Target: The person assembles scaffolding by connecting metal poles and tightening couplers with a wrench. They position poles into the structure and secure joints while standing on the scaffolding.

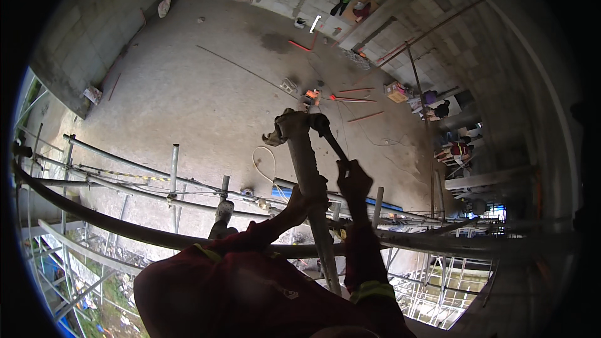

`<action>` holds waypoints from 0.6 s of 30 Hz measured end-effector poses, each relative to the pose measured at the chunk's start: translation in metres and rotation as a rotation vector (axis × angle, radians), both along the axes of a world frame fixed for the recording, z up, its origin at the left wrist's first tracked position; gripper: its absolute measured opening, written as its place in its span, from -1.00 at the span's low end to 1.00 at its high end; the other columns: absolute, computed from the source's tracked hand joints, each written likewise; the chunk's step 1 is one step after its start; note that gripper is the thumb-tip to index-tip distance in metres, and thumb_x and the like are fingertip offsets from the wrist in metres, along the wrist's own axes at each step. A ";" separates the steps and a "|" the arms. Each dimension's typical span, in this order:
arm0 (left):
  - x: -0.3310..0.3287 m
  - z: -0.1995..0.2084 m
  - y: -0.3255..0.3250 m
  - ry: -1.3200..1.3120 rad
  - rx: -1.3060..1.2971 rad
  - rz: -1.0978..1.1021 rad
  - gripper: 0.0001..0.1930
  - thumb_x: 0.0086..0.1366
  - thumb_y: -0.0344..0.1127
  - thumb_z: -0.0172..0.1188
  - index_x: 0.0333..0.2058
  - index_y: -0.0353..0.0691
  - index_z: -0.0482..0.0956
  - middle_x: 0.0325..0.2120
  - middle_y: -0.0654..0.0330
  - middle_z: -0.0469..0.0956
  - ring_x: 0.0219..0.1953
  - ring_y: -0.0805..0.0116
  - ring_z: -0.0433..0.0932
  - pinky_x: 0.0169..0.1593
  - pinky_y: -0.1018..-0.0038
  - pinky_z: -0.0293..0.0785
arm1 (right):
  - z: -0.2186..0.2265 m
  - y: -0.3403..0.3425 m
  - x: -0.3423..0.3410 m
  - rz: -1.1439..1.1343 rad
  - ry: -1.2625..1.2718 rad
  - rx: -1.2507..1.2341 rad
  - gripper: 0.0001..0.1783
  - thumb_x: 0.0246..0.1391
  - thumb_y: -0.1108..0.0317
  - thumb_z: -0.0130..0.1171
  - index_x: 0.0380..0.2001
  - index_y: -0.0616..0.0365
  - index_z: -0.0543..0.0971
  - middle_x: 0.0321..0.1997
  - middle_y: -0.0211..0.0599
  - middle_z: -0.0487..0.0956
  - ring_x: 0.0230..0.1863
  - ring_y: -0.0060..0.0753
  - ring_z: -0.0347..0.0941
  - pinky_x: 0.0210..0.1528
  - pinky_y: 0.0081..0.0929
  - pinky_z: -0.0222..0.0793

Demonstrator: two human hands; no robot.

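Two hands work on one upright scaffold pole (308, 169) at the centre of the head view. At six o'clock of its clamp (289, 126), the left hand (307, 197) wraps the pole, seemingly steadying it. At four o'clock, the right hand (352, 180) grips a spanner (330, 138) reaching up to the clamp.
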State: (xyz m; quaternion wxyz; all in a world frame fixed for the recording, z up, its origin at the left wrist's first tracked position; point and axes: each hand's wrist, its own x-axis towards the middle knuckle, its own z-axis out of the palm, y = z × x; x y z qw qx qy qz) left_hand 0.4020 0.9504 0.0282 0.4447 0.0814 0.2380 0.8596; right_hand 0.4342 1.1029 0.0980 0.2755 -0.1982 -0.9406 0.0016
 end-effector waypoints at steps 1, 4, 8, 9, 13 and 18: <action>0.000 -0.001 0.000 -0.036 0.015 -0.018 -0.46 0.07 -0.51 0.36 0.04 -0.28 0.38 -0.33 0.15 0.53 -0.37 0.29 0.63 -0.33 0.33 0.64 | 0.001 0.015 -0.006 -0.012 -0.011 0.086 -0.58 0.06 0.00 0.35 -0.61 0.05 0.50 -0.70 -0.34 0.51 -0.73 -0.25 0.46 -0.68 -0.34 0.30; 0.002 -0.005 0.000 0.028 -0.014 0.036 -0.44 0.06 -0.52 0.38 0.05 -0.29 0.38 -0.30 0.14 0.52 -0.36 0.27 0.63 -0.28 0.31 0.65 | -0.011 0.046 -0.014 0.197 -0.009 0.091 -0.52 -0.01 -0.05 0.41 -0.66 0.03 0.45 -0.78 -0.37 0.43 -0.80 -0.29 0.38 -0.72 -0.37 0.27; 0.004 -0.015 0.004 0.063 -0.047 0.022 -0.42 0.06 -0.55 0.37 0.08 -0.29 0.36 -0.30 0.17 0.51 -0.30 0.29 0.63 -0.22 0.30 0.66 | -0.018 0.050 -0.012 0.122 -0.052 0.041 -0.57 0.02 0.05 0.40 -0.65 0.06 0.45 -0.78 -0.31 0.42 -0.78 -0.19 0.40 -0.69 -0.33 0.28; 0.005 -0.019 0.005 0.064 -0.049 0.002 -0.42 0.07 -0.55 0.36 0.08 -0.30 0.35 -0.29 0.18 0.51 -0.26 0.31 0.62 -0.21 0.30 0.66 | -0.014 0.046 -0.012 0.095 -0.070 0.015 -0.56 0.04 0.00 0.36 -0.64 0.06 0.47 -0.79 -0.28 0.42 -0.77 -0.17 0.41 -0.68 -0.28 0.29; 0.005 -0.030 -0.001 0.129 -0.019 0.022 -0.41 0.06 -0.54 0.39 0.06 -0.31 0.34 -0.29 0.20 0.50 -0.28 0.31 0.59 -0.23 0.28 0.64 | 0.041 0.045 -0.050 0.180 -0.174 0.196 -0.44 0.08 -0.16 0.24 -0.74 0.03 0.50 -0.81 -0.22 0.41 -0.80 -0.16 0.41 -0.72 -0.16 0.24; 0.002 -0.037 -0.027 0.014 0.179 -0.057 -0.35 0.15 -0.43 0.34 0.16 -0.30 0.21 -0.35 0.13 0.49 -0.32 0.17 0.59 -0.19 0.18 0.60 | 0.086 0.097 -0.141 0.475 -0.132 0.452 -0.68 0.06 -0.06 0.26 -0.60 -0.16 0.54 -0.65 -0.42 0.47 -0.63 -0.31 0.45 -0.59 -0.27 0.26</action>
